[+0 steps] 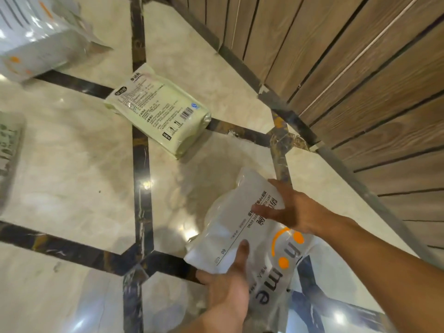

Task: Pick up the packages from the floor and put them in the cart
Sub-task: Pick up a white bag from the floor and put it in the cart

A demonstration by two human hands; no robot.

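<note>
A clear white plastic package [242, 231] with orange and grey lettering is lifted a little above the marble floor at lower right. My left hand [228, 282] holds its near left edge, thumb on top and fingers under it. My right hand [290, 210] grips its far right side with the fingers spread over the top. A pale green package [161, 109] with black print and a barcode lies flat on the floor further away. Another white package [36, 37] with orange marks lies at the top left. No cart is in view.
A green-printed package [9, 150] shows partly at the left edge. A wood-panelled wall [348, 56] with a grey skirting runs diagonally along the right. The floor [72, 152] is glossy beige marble with dark inlay strips.
</note>
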